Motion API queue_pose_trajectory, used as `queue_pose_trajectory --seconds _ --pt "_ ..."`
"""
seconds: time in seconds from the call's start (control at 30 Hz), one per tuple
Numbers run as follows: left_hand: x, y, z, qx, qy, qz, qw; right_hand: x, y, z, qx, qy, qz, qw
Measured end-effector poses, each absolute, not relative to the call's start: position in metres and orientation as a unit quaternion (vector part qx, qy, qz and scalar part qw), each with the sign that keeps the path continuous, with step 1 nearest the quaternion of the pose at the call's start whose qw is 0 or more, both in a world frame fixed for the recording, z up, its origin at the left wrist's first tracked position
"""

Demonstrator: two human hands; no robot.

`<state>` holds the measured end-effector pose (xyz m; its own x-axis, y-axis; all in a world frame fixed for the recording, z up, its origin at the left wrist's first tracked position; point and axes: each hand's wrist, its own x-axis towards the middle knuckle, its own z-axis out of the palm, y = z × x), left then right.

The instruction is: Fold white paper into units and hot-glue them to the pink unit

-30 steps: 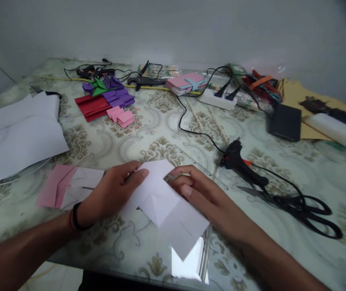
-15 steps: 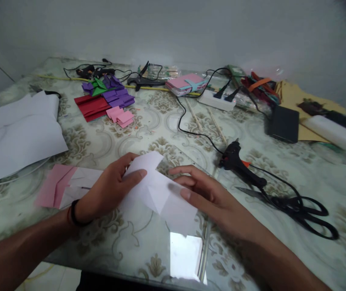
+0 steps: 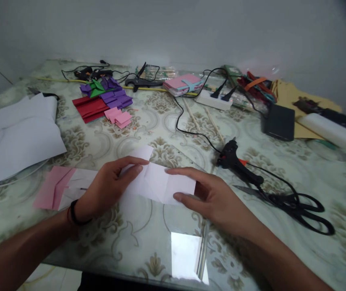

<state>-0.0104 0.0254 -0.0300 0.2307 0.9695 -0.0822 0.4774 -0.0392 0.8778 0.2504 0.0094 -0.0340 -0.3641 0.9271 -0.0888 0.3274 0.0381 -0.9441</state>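
A creased sheet of white paper is held between both hands, above the patterned tabletop. My left hand pinches its left part, thumb on top and index finger stretched along the upper edge. A corner flap of the sheet sticks up behind those fingers. On the right end, my right hand has its thumb near the lower edge and its index finger on the upper edge; the other fingers are hidden. Just left of my left wrist lies a folded pink and white paper piece.
Black scissors and a glue gun lie on the right. Folded red paper and purple paper sit at back left, near large white sheets. A power strip with plugs stands at the back.
The right end of the white paper has been lifted and folded up, so its lower edge sits higher. My right hand has closed on that end; my left index finger now reaches across the upper edge.
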Motion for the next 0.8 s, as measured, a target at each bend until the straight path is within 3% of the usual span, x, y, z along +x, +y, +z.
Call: queue_pose_trajectory --seconds 0.37,0.8 --pt "-0.0115 0.0221 -0.0286 0.658 0.539 0.285 0.442 0.2483 0.0056 -0.0358 -0.455 -0.67 0.43 0.4" --pt "-0.0092 0.0222 -0.0243 0.71 0.512 0.238 0.42 0.2473 0.0128 -0.0411 -0.416 -0.753 0.337 0.382"
